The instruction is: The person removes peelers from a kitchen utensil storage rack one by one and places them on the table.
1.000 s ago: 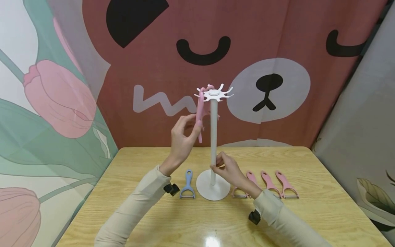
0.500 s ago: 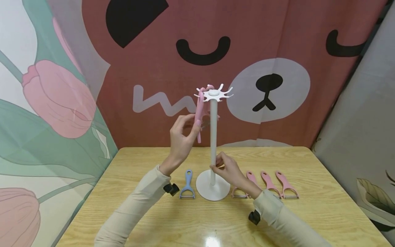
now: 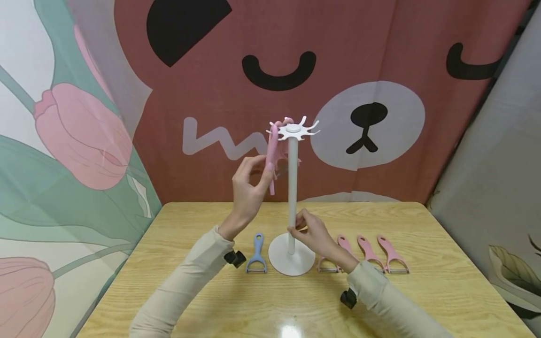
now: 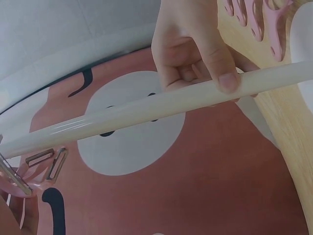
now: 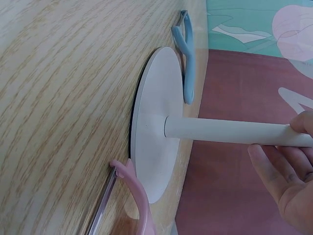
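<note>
Clock read in head view, 12 at the far table edge. Barely anything is changing: left hand is easing a pink plastic Y-shaped peeler a touch outward, toward 9 o'clock, away from the slim white pole, while right hand is staying put. Peeler is standing near upright, blade end down, at about 9 o'clock of the white star-shaped hook top; can't tell whether its eye is sitting over a hook. Judging from that, it is probably still being adjusted there, not left alone. Left thumb and fingers are curling in and pinching it, no gap showing; right thumb and fingertips are gripping the pole low down, above the round white base. Other pink peelers are hanging just beyond the held one, count unclear. Surface: a pale wood-grain table is carrying the base, with a blue plastic Y-shaped peeler lying at 9 o'clock and four pink table peelers lying in a row toward 3, partly hidden by the right hand and wrist. Room: a brown bear-face curtain is hanging at 12, a tulip-print curtain at 10, a grey curtain at 2.
</note>
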`<state>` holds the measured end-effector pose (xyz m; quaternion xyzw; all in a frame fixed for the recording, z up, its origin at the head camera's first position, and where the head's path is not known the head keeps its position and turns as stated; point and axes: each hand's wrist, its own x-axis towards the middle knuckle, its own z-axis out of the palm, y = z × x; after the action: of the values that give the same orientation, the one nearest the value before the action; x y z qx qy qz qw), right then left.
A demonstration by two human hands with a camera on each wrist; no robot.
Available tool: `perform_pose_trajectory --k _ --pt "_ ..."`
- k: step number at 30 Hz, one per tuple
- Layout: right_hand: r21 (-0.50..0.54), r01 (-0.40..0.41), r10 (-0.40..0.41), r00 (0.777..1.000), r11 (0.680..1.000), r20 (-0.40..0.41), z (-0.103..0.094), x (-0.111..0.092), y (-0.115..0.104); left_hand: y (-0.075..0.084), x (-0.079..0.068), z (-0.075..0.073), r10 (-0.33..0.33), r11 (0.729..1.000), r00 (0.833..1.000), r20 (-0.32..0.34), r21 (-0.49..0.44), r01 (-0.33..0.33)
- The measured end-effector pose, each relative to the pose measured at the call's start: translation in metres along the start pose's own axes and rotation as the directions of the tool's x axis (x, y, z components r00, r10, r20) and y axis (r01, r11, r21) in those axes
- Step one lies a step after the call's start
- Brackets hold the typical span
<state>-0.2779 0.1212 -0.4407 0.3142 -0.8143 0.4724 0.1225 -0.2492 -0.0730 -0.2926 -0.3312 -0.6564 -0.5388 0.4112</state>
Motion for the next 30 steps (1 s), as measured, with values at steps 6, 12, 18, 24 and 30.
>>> perform_pose_trajectory --k 6,12,18,24,30 --pt "0.004 0.0 0.0 1.0 1.0 0.0 0.001 0.0 -0.001 -0.021 -0.004 0.0 -0.004 1.0 1.0 -0.022 0.026 0.004" --pt "0.01 -0.018 0.018 1.0 1.0 0.005 0.002 -0.001 -0.001 0.0 -0.002 -0.001 -0.005 1.0 0.999 -0.046 0.029 0.006" --pt "0.006 0.004 -0.004 1.0 1.0 -0.004 0.001 0.0 -0.001 0.018 0.003 -0.001 -0.002 1.0 0.998 -0.067 0.02 0.003" --pt "-0.003 -0.003 0.003 1.0 1.0 0.004 0.001 -0.001 0.0 0.017 0.001 -0.002 -0.013 1.0 0.997 -0.07 0.025 0.014" --pt "0.001 -0.003 0.003 1.0 1.0 0.001 0.0 0.0 -0.001 0.016 0.001 -0.002 -0.022 0.999 0.997 -0.074 0.022 0.024"
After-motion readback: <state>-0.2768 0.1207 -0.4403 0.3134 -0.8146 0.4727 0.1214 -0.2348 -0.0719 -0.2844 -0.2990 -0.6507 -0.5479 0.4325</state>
